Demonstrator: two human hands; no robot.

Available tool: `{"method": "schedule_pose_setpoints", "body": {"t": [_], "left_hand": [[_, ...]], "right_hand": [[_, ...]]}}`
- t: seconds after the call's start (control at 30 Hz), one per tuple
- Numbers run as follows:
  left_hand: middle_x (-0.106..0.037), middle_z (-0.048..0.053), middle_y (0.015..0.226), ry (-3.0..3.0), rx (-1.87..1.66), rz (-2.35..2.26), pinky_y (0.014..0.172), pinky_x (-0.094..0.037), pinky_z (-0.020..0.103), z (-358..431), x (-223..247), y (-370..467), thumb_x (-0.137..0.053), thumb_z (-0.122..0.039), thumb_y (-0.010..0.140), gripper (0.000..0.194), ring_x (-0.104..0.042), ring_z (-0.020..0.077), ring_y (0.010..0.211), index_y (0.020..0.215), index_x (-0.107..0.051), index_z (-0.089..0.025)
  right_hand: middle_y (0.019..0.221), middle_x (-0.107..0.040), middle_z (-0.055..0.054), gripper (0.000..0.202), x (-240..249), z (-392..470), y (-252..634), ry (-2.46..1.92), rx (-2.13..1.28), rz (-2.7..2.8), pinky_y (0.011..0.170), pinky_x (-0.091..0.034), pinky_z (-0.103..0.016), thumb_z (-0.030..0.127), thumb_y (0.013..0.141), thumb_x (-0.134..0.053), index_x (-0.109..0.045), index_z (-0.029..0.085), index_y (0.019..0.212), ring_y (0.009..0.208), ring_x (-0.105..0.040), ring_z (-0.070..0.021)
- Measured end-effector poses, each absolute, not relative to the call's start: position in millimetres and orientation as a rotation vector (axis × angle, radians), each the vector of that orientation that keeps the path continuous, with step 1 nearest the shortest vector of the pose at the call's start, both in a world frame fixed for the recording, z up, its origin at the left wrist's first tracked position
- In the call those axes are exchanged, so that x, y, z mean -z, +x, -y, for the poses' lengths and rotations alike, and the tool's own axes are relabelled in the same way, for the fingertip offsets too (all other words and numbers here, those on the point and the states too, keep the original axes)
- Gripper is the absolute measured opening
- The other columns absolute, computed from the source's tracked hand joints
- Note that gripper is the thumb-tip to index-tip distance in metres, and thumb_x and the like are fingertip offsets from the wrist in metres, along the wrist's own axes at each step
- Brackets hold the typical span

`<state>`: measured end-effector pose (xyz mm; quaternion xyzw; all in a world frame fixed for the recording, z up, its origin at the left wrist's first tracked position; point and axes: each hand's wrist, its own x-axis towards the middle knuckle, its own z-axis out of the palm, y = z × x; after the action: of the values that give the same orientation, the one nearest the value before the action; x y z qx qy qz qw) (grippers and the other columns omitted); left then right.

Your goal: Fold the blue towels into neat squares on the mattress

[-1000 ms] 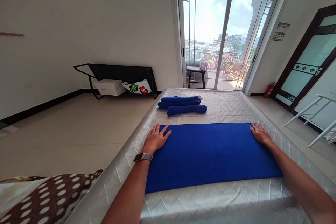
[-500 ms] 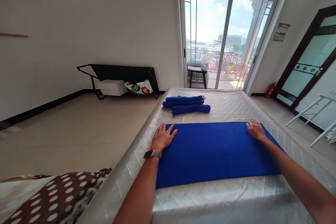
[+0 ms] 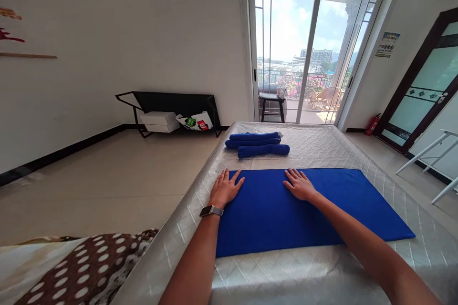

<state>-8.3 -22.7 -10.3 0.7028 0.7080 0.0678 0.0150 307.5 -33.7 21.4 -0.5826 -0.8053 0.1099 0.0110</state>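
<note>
A blue cloth (image 3: 272, 214) lies flat and smooth on the silvery quilted mattress (image 3: 286, 276). My left hand (image 3: 226, 188), with a watch on the wrist, rests palm down on the cloth's far left corner, fingers spread. Near the middle of the far edge, my right hand (image 3: 299, 185) lies flat on the cloth, its fingers apart. Neither hand grips anything. Beyond the cloth, several rolled blue cloths (image 3: 264, 151) lie side by side on the mattress.
A brown polka-dot fabric (image 3: 82, 267) is at the lower left. Against the wall stands a black rack (image 3: 175, 101) with white boxes (image 3: 159, 121). Sliding glass doors (image 3: 315, 47) are ahead; a white-legged table (image 3: 429, 152) is at the right.
My right hand has moved left along the far edge, from near the right corner to the middle. My left hand stays on its corner. The view has shifted slightly.
</note>
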Motion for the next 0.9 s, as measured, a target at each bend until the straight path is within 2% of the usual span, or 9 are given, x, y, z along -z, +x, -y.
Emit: {"method": "schedule_pose_setpoints", "body": {"t": [0.2, 0.47, 0.73, 0.83, 0.9], "left_hand": [[-0.031, 0.011, 0.168, 2.148, -0.2, -2.208, 0.122, -0.025, 0.049, 22, 11, -9, -0.025, -0.061, 0.101, 0.067, -0.026, 0.0322, 0.154, 0.16, -0.033, -0.029], [-0.032, 0.012, 0.167, 2.177, -0.136, -2.219, 0.122, -0.025, 0.048, 22, 12, -12, -0.026, -0.056, 0.103, 0.064, -0.026, 0.0302, 0.155, 0.16, -0.032, -0.027], [-0.035, 0.013, 0.165, 2.196, -0.115, -2.241, 0.122, -0.027, 0.049, 22, 11, -12, -0.025, -0.054, 0.102, 0.064, -0.029, 0.0312, 0.154, 0.159, -0.034, -0.026], [-0.037, 0.012, 0.165, 2.207, -0.142, -2.236, 0.121, -0.029, 0.05, 22, 12, -11, -0.024, -0.055, 0.101, 0.065, -0.029, 0.0322, 0.153, 0.159, -0.036, -0.027], [-0.037, 0.012, 0.165, 2.203, -0.159, -2.237, 0.121, -0.029, 0.051, 22, 13, -12, -0.025, -0.055, 0.101, 0.065, -0.03, 0.0327, 0.153, 0.159, -0.036, -0.026]], "right_hand": [[0.171, -0.018, -0.005, 0.069, -24, 36, 409, -2.121, -0.253, 2.352, 0.127, -0.008, -0.04, 0.053, 0.104, -0.018, -0.023, 0.02, 0.163, 0.157, -0.01, -0.0188], [0.169, -0.023, -0.009, 0.066, -19, 37, 541, -2.437, -0.144, 1.982, 0.126, -0.019, -0.049, 0.048, 0.104, -0.018, -0.026, 0.018, 0.162, 0.156, -0.018, -0.023], [0.17, -0.023, -0.008, 0.065, -24, 42, 538, -2.48, -0.145, 1.909, 0.126, -0.017, -0.049, 0.044, 0.104, -0.018, -0.026, 0.017, 0.162, 0.156, -0.019, -0.0237], [0.168, -0.028, -0.008, 0.062, -30, 52, 534, -2.482, -0.088, 1.865, 0.125, -0.019, -0.052, 0.042, 0.103, -0.019, -0.032, 0.02, 0.16, 0.155, -0.023, -0.0255], [0.166, -0.034, -0.007, 0.06, -33, 69, 537, -2.469, -0.015, 1.826, 0.125, -0.022, -0.05, 0.04, 0.102, -0.023, -0.041, 0.02, 0.156, 0.154, -0.027, -0.0267]]}}
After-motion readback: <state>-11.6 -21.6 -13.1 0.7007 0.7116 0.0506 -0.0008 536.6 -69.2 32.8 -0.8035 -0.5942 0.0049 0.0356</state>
